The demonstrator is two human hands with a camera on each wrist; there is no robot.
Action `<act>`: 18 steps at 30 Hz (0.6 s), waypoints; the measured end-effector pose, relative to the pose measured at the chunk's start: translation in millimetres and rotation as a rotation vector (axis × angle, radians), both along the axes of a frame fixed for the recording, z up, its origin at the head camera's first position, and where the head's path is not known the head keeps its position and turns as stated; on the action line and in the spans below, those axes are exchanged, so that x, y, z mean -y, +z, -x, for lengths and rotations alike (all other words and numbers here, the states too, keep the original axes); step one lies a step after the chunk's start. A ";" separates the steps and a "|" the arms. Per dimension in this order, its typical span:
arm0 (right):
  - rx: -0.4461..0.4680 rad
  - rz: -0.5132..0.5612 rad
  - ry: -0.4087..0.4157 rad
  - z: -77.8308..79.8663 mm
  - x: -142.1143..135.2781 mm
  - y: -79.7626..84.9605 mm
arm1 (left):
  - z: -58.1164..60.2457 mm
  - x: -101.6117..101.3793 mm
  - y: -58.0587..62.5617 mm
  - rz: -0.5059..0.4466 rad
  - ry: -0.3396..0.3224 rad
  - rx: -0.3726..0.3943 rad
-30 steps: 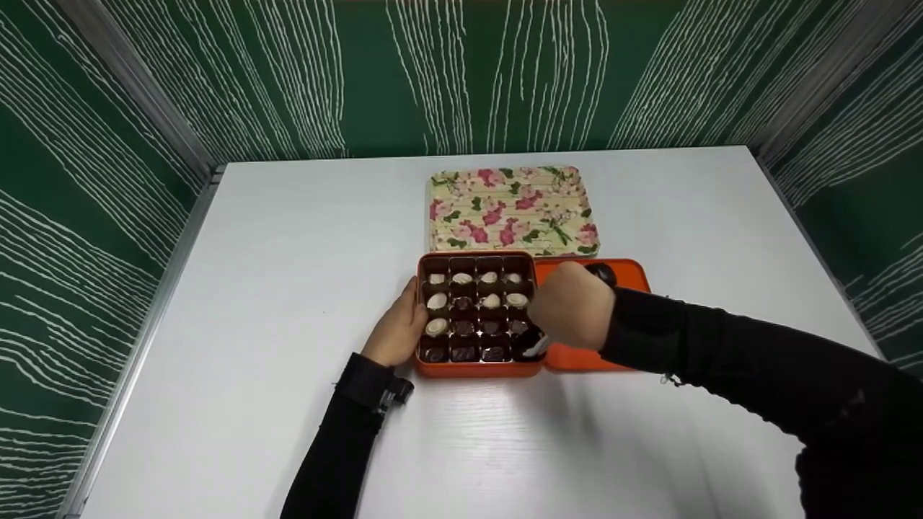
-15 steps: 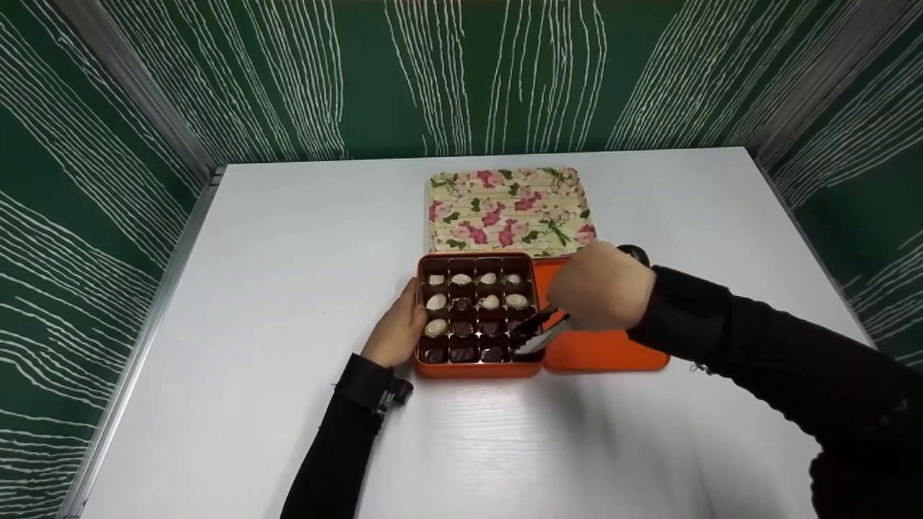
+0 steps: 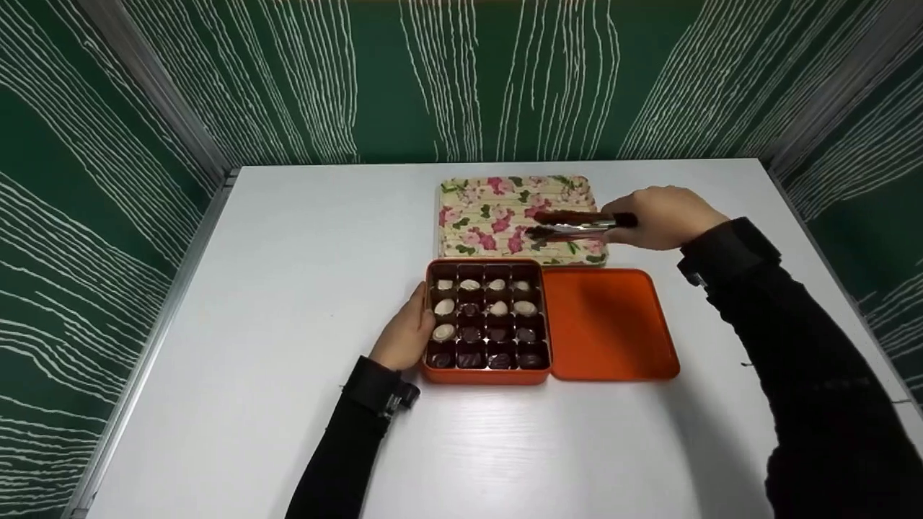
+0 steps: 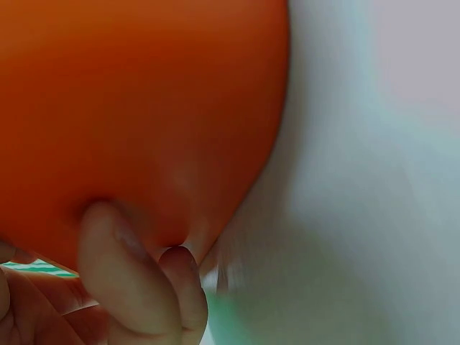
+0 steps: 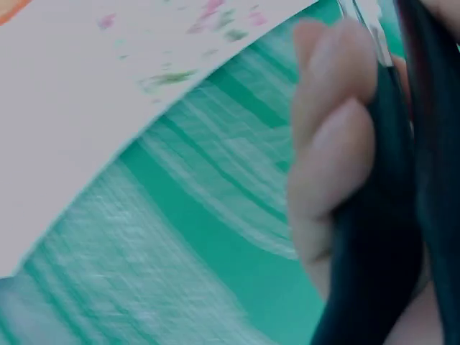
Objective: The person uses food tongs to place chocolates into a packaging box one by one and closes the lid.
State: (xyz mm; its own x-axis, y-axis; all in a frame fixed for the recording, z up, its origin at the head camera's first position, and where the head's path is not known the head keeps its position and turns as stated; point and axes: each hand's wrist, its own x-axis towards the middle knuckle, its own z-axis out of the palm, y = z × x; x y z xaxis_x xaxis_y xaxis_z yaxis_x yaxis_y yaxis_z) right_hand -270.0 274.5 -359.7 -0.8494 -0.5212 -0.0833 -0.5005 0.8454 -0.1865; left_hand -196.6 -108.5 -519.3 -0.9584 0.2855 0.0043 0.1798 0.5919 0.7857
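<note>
An orange tin (image 3: 487,377) with a dark divided insert stands at mid-table. Pale and brown chocolates (image 3: 524,308) sit in its compartments, a brown one in the near right corner. My left hand (image 3: 405,335) lies along the tin's left side. In the left wrist view, fingers (image 4: 126,266) press against the orange wall (image 4: 158,108). Above the right end of a flat floral panel (image 3: 461,216), my right hand (image 3: 660,218) holds black-handled tongs (image 3: 577,229). Their arms point left, a little apart, and I see nothing between the tips. In the right wrist view, fingers (image 5: 338,136) curl round the dark handles.
A shallow orange lid (image 3: 609,324) lies against the tin's right side, under the right arm's shadow. The floral panel lies just behind the tin. Green walls with white streaks (image 3: 483,79) border the white table (image 3: 324,238).
My right hand has lifted the tongs out of the tin's near right compartment and moved back and right, over the floral panel. A brown chocolate shows in that compartment. The left hand stays at the tin.
</note>
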 end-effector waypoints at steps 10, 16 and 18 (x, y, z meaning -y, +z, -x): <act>0.040 0.110 -0.245 32.2 -30.6 -81.1 | -0.6 -0.2 -1.3 -0.010 0.015 -0.001; 0.119 0.128 -0.303 40.6 -32.3 -105.9 | -0.5 -0.3 -1.9 -0.009 0.017 -0.011; 0.129 0.134 -0.310 42.7 -31.8 -112.4 | -0.4 -0.9 -1.3 -0.004 0.014 -0.008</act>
